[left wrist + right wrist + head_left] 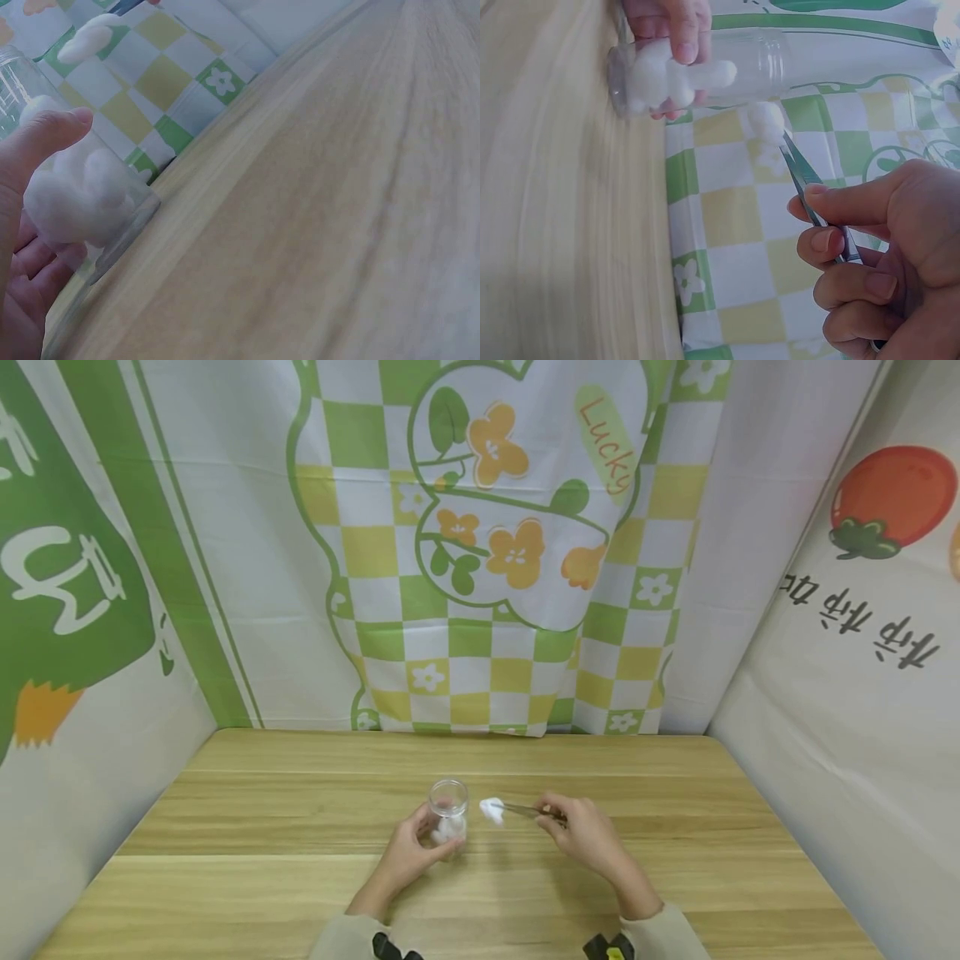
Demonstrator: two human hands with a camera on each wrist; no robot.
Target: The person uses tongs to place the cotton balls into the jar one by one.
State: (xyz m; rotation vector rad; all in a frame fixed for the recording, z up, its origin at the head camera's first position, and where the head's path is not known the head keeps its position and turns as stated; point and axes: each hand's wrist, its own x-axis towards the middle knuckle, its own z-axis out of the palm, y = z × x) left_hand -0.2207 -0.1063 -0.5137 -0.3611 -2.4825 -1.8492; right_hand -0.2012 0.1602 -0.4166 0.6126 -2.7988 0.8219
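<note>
My left hand [408, 853] grips a clear jar [448, 810] low on its side, with the thumb across the front. The jar stands upright with no lid on, its base right at the tabletop in the left wrist view. Several white cotton balls [649, 79] fill its lower part. To the right, my right hand [588, 837] pinches metal tweezers [804, 191] between thumb and fingers. The tweezers point left, and a single cotton ball [766, 121] is caught at their tips. That ball hangs above the table, beside the jar and apart from it.
The wooden table [285, 793] stretches out around both hands. A checkered curtain [487, 677] hangs along its far edge. Printed cloth walls [840, 710] close in the left and right sides. Sleeves and dark wrist straps [609, 947] show at the bottom.
</note>
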